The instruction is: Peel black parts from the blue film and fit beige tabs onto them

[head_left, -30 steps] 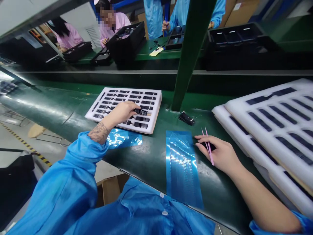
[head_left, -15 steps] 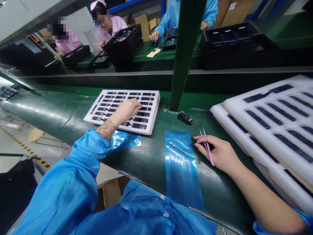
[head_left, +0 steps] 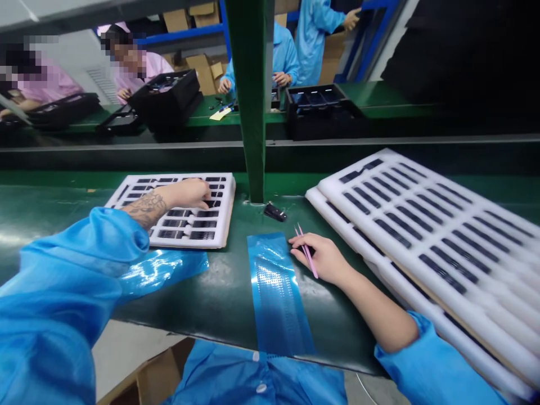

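left hand (head_left: pixel 193 193): over white tray (head_left: pixel 230 209), slots (head_left: pixel 203 235) running crosswise — finger grip hidden, we cannot tell
right hand (head_left: pixel 325 257): farther off, gripping pink tweezers (head_left: pixel 308 254)

A green post (head_left: pixel 252 112) rises at upper centre, with a black crate (head_left: pixel 169 107) to its left and a pink-clad person (head_left: pixel 155 64) behind that. A cardboard box (head_left: pixel 159 376) shows at the lower left.

Remotely, I see a bright blue smock (head_left: pixel 304 379) with pale buttons (head_left: pixel 261 388); a patterned tattoo (head_left: pixel 145 209) shows beyond the loose, creased left sleeve (head_left: pixel 63 264), and the right sleeve (head_left: pixel 426 360) looks equally wrinkled, slightly shiny.
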A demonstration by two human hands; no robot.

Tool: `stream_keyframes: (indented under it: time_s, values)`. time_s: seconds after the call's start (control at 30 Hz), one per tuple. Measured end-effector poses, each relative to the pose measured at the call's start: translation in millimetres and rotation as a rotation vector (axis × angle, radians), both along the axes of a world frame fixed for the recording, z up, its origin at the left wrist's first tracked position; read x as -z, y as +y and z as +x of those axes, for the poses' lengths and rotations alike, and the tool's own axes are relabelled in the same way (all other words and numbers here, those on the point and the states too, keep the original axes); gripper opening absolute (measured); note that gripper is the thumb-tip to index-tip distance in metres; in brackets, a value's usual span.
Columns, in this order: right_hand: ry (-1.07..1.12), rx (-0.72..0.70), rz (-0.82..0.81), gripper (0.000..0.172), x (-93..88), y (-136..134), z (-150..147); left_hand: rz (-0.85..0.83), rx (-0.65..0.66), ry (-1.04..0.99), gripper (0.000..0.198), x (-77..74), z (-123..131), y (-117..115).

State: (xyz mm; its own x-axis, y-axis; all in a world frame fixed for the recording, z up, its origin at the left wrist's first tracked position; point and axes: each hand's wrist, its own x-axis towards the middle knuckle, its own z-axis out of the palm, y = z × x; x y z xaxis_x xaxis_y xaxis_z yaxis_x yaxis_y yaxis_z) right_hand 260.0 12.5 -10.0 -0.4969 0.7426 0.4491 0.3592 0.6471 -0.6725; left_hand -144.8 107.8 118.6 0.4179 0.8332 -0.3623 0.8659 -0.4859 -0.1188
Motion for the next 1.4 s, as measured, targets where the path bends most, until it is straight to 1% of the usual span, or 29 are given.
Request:
stream_keyframes:
  time_s: [0.13, 0.2, 0.23, 0.27, 0.33, 0.4, 0.43, 0.47, 0.53, 0.57, 0.6, 0.63, 0.67, 0.7, 0.8, 0.87, 0.93, 1.03, 1.2, 1.3, 1.4]
  values:
    - [0.006, -0.004, 0.003, 0.002, -0.1, -0.1, 1.2, 0.016, -0.003, -0.032, 0.031, -1.7, -2.5, 1.4]
    - [0.013, -0.006, 0.005, 0.003, 1.4, 0.9, 2.6, 0.064, -0.029, -0.074, 0.033, -5.2, -6.4, -3.9]
    - [0.015, -0.008, 0.004, 0.004, 2.7, 1.5, 3.3, 0.102, -0.044, -0.128, 0.033, -7.6, -7.7, -8.6]
    - [0.018, -0.011, 0.002, 0.004, 4.1, 2.1, 3.7, 0.144, -0.059, -0.210, 0.032, -10.1, -7.7, -14.9]
    - [0.035, -0.021, 0.008, 0.007, 6.6, 2.2, 3.0, 0.228, -0.107, -0.443, 0.028, -13.0, 0.3, -31.8]
    - [0.100, -0.018, 0.021, 0.013, 7.0, -1.1, -1.1, 0.245, -0.179, -0.718, 0.024, -9.2, 22.2, -52.9]
    - [0.160, -0.005, 0.022, 0.017, 5.9, -4.5, -4.7, 0.211, -0.223, -0.857, 0.022, -4.1, 38.2, -64.1]
    - [0.232, 0.016, 0.017, 0.021, 3.9, -9.0, -9.2, 0.135, -0.263, -1.004, 0.021, 2.9, 56.7, -75.2]
    - [0.389, 0.053, -0.003, 0.029, -2.0, -20.0, -20.1, -0.095, -0.376, -1.275, 0.023, 21.0, 96.7, -95.6]
    - [0.455, 0.055, -0.012, 0.033, -5.1, -25.6, -25.7, -0.236, -0.448, -1.399, 0.026, 31.1, 116.0, -104.0]
    - [0.507, 0.044, -0.017, 0.036, -7.8, -30.9, -31.1, -0.373, -0.525, -1.506, 0.029, 41.1, 133.6, -110.9]
    - [0.547, 0.031, -0.023, 0.040, -10.0, -35.4, -36.0, -0.474, -0.586, -1.590, 0.033, 50.9, 149.1, -116.0]
    - [0.575, 0.029, -0.033, 0.043, -11.3, -38.9, -40.2, -0.529, -0.624, -1.644, 0.037, 60.1, 162.2, -119.4]
    - [0.589, 0.045, -0.047, 0.046, -12.0, -41.5, -43.6, -0.546, -0.654, -1.685, 0.040, 68.7, 173.0, -121.3]
    - [0.494, 0.185, -0.075, 0.050, -11.5, -43.1, -50.4, -0.459, -0.717, -1.773, 0.044, 89.0, 193.4, -122.1]
    - [0.377, 0.264, -0.052, 0.042, -11.2, -40.5, -53.0, -0.408, -0.745, -1.810, 0.045, 97.4, 200.3, -121.5]
    - [0.300, 0.297, -0.017, 0.030, -12.3, -36.8, -54.1, -0.404, -0.745, -1.815, 0.046, 101.6, 204.3, -121.2]
    - [0.232, 0.277, 0.020, 0.019, -16.3, -32.2, -53.1, -0.438, -0.728, -1.808, 0.046, 102.1, 206.9, -120.5]
    - [0.131, 0.188, 0.047, 0.018, -18.7, -25.8, -47.1, -0.461, -0.737, -1.824, 0.041, 101.5, 203.0, -117.7]
    - [0.079, 0.130, 0.048, 0.017, -16.2, -20.7, -43.0, -0.463, -0.744, -1.840, 0.045, 104.7, 196.9, -115.4]
    - [0.064, 0.092, 0.045, 0.016, -14.4, -17.2, -39.5, -0.427, -0.745, -1.822, 0.045, 108.2, 191.6, -112.9]
